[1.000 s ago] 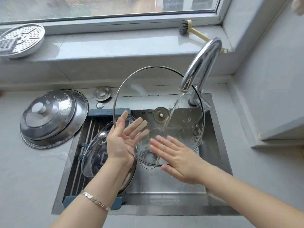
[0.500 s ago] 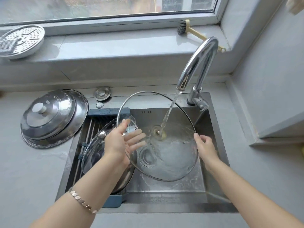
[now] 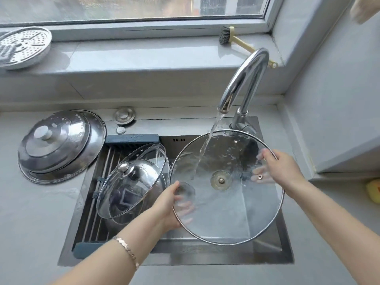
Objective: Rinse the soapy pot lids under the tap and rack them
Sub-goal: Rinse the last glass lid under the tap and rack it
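A large glass lid (image 3: 230,212) with a metal rim lies nearly flat over the sink, underside up, its centre bolt showing. Water from the tap (image 3: 244,79) streams onto its far left part. My left hand (image 3: 170,204) grips the lid's near left rim, fingers under the glass. My right hand (image 3: 277,169) grips the far right rim, fingers seen through the glass. A smaller glass lid (image 3: 133,179) with a metal knob leans on the roll-up rack (image 3: 102,202) over the sink's left half, on top of a steel lid.
Two stacked steel lids (image 3: 61,145) sit on the counter left of the sink (image 3: 267,258). A perforated steamer plate (image 3: 22,46) and a dish brush (image 3: 236,41) lie on the windowsill. A yellow sponge (image 3: 373,191) is at the right edge.
The big lid has gone from upright to nearly flat and shifted right under the stream. My left hand moved to the near left rim, my right hand to the far right rim.
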`<state>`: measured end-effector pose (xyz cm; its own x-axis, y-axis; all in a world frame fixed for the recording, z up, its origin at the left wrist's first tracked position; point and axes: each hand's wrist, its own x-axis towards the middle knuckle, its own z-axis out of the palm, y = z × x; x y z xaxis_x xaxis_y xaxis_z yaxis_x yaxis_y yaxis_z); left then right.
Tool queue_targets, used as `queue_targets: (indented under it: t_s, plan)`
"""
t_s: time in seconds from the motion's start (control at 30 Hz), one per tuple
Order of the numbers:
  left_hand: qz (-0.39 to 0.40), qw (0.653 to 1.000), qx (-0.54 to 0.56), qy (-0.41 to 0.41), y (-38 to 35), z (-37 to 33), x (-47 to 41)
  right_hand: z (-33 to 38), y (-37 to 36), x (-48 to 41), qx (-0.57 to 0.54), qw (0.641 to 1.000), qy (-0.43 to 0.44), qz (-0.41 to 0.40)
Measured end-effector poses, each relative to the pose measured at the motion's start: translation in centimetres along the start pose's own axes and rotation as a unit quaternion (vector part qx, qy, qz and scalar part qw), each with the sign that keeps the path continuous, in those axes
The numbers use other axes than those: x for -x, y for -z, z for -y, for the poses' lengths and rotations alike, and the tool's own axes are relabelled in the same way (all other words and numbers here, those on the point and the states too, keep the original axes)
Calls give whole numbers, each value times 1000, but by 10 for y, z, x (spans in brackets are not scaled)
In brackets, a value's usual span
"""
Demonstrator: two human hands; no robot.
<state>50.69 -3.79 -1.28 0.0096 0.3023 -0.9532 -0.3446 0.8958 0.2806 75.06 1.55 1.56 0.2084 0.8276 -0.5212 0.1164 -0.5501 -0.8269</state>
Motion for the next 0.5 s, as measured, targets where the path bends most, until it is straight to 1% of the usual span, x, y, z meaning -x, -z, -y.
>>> queue_targets:
  t_s: [0.1,0.2,0.27,0.33,0.43,0.5]
  plan:
    - [37,998,52,18,-6,-1,-11,17,2,5,41,997,64,-7]
    - [59,995,74,-14,-11,-8,-16,26,5,10,41,992,121,-22]
    - [62,994,60,-68,-11,-17,-12,26,6,10,12,990,137,-30]
    - [48,988,24,-146,-6,-31,-5,20,5,6,-30,990,129,-42]
    - [11,965,-69,-253,6,-53,14,2,-5,-1,-95,990,89,-46]
    - [-6,947,-121,-297,14,-65,29,-13,-18,-4,-133,988,63,-41]
